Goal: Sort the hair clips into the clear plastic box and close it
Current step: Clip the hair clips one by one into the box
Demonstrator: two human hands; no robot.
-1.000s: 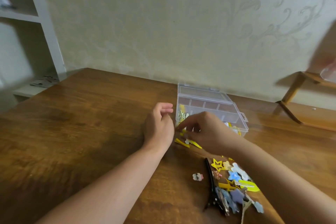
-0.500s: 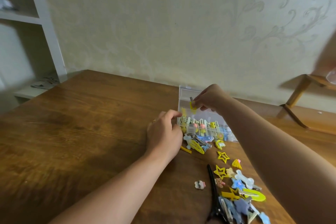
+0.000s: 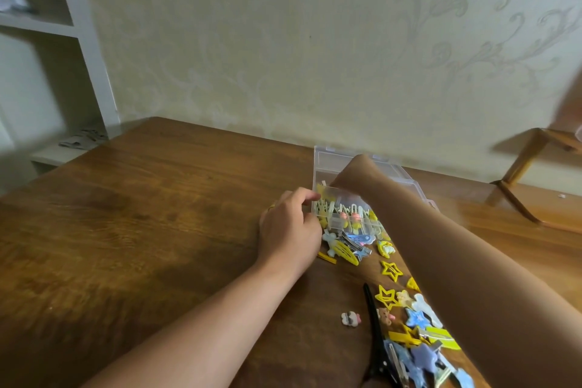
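Observation:
The clear plastic box stands open on the wooden table, its lid tilted back. Several yellow and pink hair clips lie in its front compartments. My left hand grips the box's front left corner, thumb on the rim. My right hand is bent down at the wrist into the box's left side, next to a yellow clip; its fingertips are hidden. Loose clips lie in front of the box: yellow stars, a long black clip and a blue and yellow pile.
A small pink and white clip lies apart, left of the black one. White shelves stand at the left beyond the table. A wooden stand is at the right by the wall.
My right hand lifted a yellow clip from the table in front of the box, carried it over the box, and has now lowered into it. My left hand closed on the box's corner.

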